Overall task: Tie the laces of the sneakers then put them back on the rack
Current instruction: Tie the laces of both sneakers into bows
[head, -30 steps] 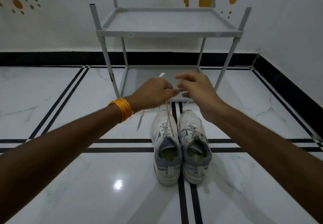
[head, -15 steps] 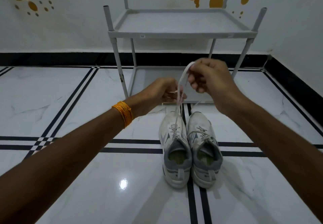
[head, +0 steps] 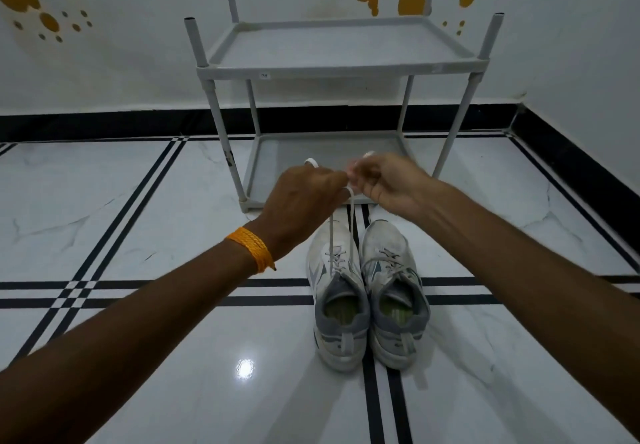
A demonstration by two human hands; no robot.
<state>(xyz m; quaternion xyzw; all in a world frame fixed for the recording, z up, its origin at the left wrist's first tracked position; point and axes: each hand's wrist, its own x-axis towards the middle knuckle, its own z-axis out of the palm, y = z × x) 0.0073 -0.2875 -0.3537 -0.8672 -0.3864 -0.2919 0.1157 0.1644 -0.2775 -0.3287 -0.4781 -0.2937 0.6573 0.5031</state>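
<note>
White-and-grey sneakers [head: 367, 291], grey rack [head: 332, 69], orange wristband [head: 251, 247], black-striped white floor [head: 138, 235].

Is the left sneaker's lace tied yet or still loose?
Still loose: both lace strands rise from the left sneaker, pinched between the left hand and right hand; no finished bow shows.

Half a second ago the right hand [head: 391, 183] is raised well above the shoes with the lace [head: 349, 221] drawn up in a long loop; now it sits lower, level with the left hand [head: 304, 197], their fingertips almost touching above the toe of the left shoe [head: 337, 291]. The lace now runs up in two short strands from that shoe to the meeting point of the hands, and a small loop [head: 310, 162] of it pokes out above the left hand's knuckles.
</note>
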